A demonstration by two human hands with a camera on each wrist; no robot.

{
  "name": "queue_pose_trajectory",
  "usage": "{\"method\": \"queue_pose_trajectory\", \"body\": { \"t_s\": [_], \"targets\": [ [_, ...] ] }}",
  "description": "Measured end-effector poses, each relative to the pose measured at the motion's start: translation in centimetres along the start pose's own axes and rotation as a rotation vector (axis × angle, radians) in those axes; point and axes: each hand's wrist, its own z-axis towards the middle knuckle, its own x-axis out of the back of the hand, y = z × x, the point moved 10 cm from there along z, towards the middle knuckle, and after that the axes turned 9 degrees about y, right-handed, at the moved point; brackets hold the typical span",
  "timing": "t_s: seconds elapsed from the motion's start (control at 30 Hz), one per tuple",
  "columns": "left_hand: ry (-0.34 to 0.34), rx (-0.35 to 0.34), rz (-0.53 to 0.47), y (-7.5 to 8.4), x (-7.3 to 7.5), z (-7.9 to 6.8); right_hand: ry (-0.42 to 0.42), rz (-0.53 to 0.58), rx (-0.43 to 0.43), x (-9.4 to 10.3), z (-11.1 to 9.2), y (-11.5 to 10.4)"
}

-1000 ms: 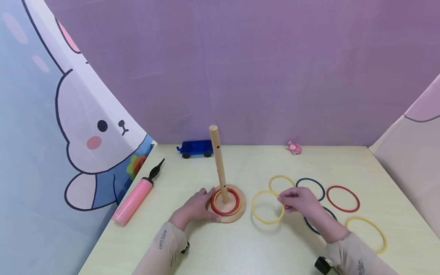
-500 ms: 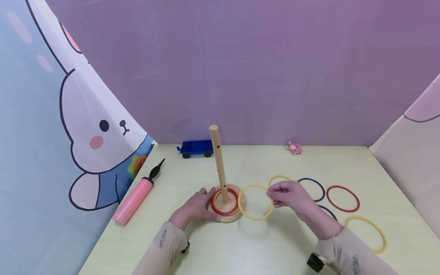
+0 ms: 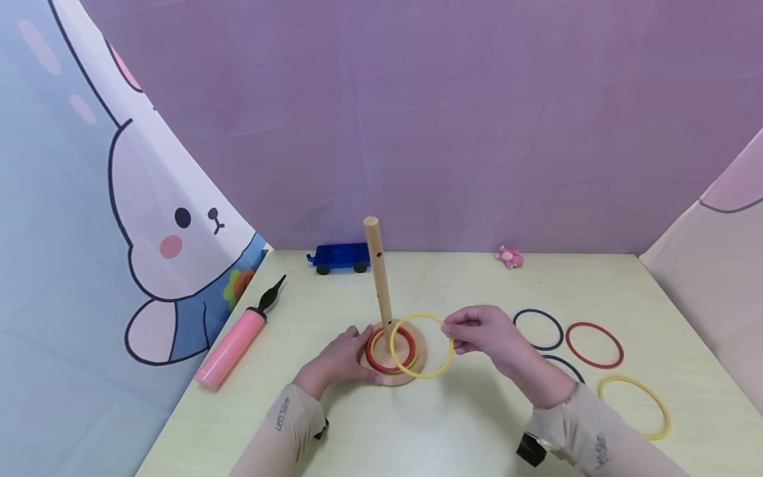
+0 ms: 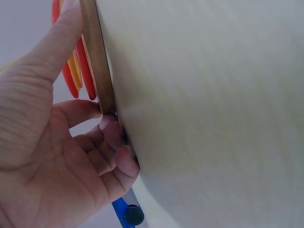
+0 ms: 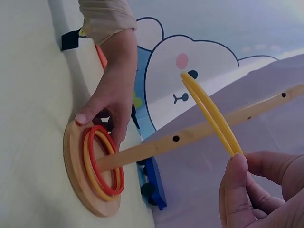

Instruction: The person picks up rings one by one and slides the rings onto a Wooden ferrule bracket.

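Note:
My left hand (image 3: 340, 358) grips the round wooden base (image 5: 78, 173) of a ring-toss stand at its left edge, thumb over the rim and fingers curled beside it. From the base rises a wooden peg (image 3: 379, 278); red rings (image 5: 121, 180) and an orange-yellow ring lie round its foot. Between thumb and fingertips my right hand (image 3: 485, 333) pinches a yellow ring (image 3: 417, 315). This ring is raised off the table and tilted, right of the peg, overlapping the base in the head view. In the right wrist view, it appears nearly edge-on beside the peg.
Several loose rings lie on the right, including a red ring (image 3: 622, 348) and a yellow ring (image 3: 669, 419); my right hand hides part of that group. A pink hand pump (image 3: 232, 348) lies at left. At the back are a blue toy wagon (image 3: 340, 256) and a small pink toy (image 3: 510, 256).
My right hand has moved left and slightly up with the yellow ring, from beside the loose rings to over the base's right side. My left hand stays on the base.

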Motion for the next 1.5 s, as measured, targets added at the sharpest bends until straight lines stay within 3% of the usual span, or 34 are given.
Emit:
{"method": "queue_pose_trajectory", "body": {
  "t_s": [0.37, 0.73, 1.13, 1.5],
  "targets": [
    [0.0, -0.004, 0.01, 0.0, -0.1, 0.0, -0.053, 0.046, 0.032, -2.5, 0.0, -2.7],
    [-0.012, 0.026, -0.068, 0.1, 0.1, -0.2, -0.079, 0.078, 0.078, -4.2, 0.0, -7.0],
    [0.007, -0.015, -0.026, 0.6, 0.3, 0.0, -0.016, 0.14, 0.131, -3.6, 0.1, -12.1],
    [-0.02, 0.009, 0.009, 0.1, 0.0, 0.0, 0.037, 0.236, 0.167, -3.4, 0.7, -15.4]
  ]
}}
